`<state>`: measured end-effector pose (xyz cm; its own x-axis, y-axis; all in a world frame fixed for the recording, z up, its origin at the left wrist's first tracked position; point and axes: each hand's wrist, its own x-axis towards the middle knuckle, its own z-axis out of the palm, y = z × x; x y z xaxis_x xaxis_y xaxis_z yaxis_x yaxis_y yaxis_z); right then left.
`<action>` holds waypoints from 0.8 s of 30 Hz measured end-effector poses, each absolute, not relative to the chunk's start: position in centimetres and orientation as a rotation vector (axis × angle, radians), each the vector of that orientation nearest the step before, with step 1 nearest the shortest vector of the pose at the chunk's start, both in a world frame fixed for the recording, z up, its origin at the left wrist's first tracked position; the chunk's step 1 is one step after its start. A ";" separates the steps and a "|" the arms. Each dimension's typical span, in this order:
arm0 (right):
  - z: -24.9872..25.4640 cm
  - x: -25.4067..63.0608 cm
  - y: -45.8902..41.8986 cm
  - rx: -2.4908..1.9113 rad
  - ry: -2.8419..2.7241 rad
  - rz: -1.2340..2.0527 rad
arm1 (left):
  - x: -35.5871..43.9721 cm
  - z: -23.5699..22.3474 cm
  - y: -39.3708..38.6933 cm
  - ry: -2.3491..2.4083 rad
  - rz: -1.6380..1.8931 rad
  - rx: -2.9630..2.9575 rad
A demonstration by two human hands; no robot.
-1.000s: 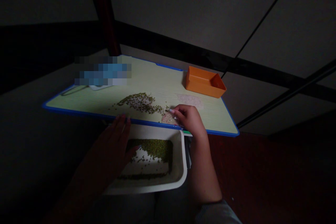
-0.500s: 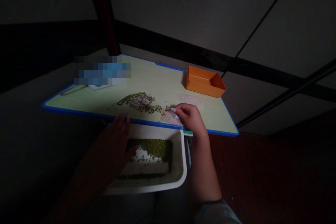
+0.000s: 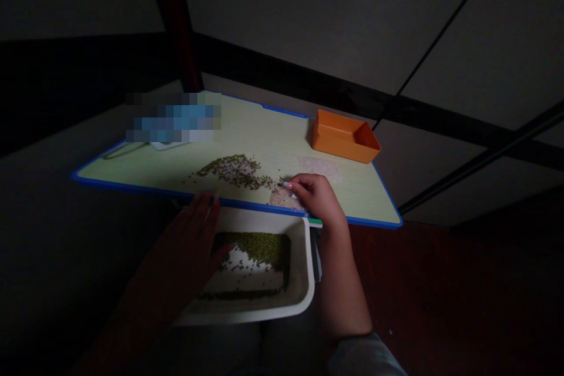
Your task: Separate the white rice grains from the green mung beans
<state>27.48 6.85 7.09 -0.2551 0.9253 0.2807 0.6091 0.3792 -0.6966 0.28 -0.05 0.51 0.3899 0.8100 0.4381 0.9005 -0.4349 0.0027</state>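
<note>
green beans lie near the table's front edge, right hand fingertips together beside them, left hand spread over the white tub.

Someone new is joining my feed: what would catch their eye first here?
Probably the bright orange box at the tabletop's far right corner. Next, the white tub below the near edge, with green grains inside, and the right hand beside the scattered grains on top.
</note>
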 end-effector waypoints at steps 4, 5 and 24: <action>6.7 27.6 7.0 -1.243 -1.903 0.702 | 0.3 0.5 0.1 -1.531 -0.549 -2.414; 6.6 27.6 7.0 -1.237 -1.879 0.704 | 0.3 0.5 0.1 -1.532 -0.542 -2.413; 7.7 27.1 7.1 -1.284 -1.983 0.534 | 0.3 0.5 -0.1 -1.540 -0.503 -2.426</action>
